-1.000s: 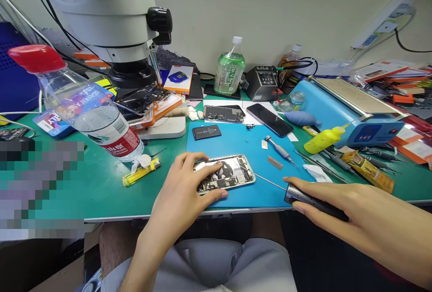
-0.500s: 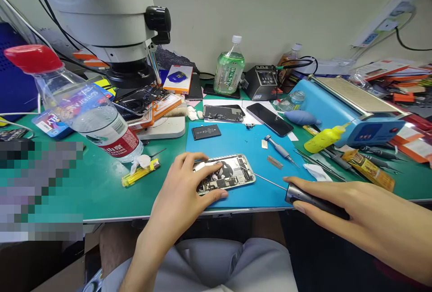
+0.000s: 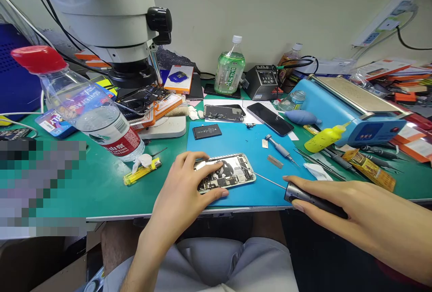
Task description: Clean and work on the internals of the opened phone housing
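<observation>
The green bench (image 3: 101, 193) carries everything, with a microscope (image 3: 111, 26) over its back left part and a clear water bottle (image 3: 91, 112) lying tilted near its left edge; a blue mat (image 3: 243, 141) covers its front middle, and the opened phone (image 3: 225, 172) lies on that mat close to the front edge; the left hand (image 3: 184, 190) presses on the phone's left end, fingers spread, thumb along its near side; the right hand (image 3: 337, 202) is closed round a powered screwdriver (image 3: 313, 201) at the mat's front right corner, its thin bit reaching the phone's right end; a manual screwdriver (image 3: 280, 149) lies apart, further back; judging by this, keep the bit square in the screw, press lightly, and hold the phone flat.
</observation>
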`<action>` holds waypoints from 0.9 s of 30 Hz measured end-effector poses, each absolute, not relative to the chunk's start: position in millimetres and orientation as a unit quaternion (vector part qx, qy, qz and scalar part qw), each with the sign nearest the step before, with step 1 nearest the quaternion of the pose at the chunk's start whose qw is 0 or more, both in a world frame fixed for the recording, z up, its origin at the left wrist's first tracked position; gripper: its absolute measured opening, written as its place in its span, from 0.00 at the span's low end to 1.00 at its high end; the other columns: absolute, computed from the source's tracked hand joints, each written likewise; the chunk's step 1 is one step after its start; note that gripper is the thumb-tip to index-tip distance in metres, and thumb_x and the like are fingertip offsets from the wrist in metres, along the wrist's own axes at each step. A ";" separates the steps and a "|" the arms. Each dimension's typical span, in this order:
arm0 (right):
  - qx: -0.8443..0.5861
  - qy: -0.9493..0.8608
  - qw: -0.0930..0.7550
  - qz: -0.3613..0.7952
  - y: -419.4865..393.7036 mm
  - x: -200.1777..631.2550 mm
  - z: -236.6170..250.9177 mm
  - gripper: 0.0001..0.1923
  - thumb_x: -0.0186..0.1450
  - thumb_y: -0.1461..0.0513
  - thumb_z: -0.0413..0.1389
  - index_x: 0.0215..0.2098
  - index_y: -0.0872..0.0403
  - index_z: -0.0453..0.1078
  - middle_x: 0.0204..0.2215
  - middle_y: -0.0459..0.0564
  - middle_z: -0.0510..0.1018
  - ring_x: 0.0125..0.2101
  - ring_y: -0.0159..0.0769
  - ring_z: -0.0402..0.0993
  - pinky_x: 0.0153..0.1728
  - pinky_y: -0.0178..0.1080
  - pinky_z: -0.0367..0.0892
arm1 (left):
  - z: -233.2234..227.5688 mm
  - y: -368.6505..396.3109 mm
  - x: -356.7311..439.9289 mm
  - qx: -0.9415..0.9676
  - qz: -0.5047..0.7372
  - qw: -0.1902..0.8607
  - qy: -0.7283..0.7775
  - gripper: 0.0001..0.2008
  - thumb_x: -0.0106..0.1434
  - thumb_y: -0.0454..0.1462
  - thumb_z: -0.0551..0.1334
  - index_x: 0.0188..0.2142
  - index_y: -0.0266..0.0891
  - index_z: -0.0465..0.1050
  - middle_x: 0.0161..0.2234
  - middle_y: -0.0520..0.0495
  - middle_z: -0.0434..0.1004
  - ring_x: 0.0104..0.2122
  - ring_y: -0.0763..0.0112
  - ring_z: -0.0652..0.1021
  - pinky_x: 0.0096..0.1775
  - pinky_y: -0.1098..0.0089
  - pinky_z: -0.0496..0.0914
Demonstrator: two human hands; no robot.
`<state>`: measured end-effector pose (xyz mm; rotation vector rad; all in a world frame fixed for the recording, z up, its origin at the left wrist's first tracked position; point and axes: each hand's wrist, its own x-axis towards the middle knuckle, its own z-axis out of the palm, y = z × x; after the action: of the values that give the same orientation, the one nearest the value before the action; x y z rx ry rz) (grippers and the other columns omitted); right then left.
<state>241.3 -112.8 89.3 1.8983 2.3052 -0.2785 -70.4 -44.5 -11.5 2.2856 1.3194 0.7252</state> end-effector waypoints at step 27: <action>0.643 0.755 0.081 -0.100 -111.4 236.3 89.9 0.30 0.74 0.38 0.43 0.60 0.37 0.78 0.54 0.44 0.85 0.52 0.58 0.84 0.41 0.56 0.83 | -13.4 -43.7 -70.6 0.819 0.265 0.203 0.466 0.23 0.67 0.46 0.73 0.61 0.60 0.77 0.61 0.49 0.71 0.62 0.51 0.69 0.62 0.48 0.70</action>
<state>236.3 -111.4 89.9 1.9205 2.2573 -0.2994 -70.6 -43.7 -13.4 2.2868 1.3012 0.7407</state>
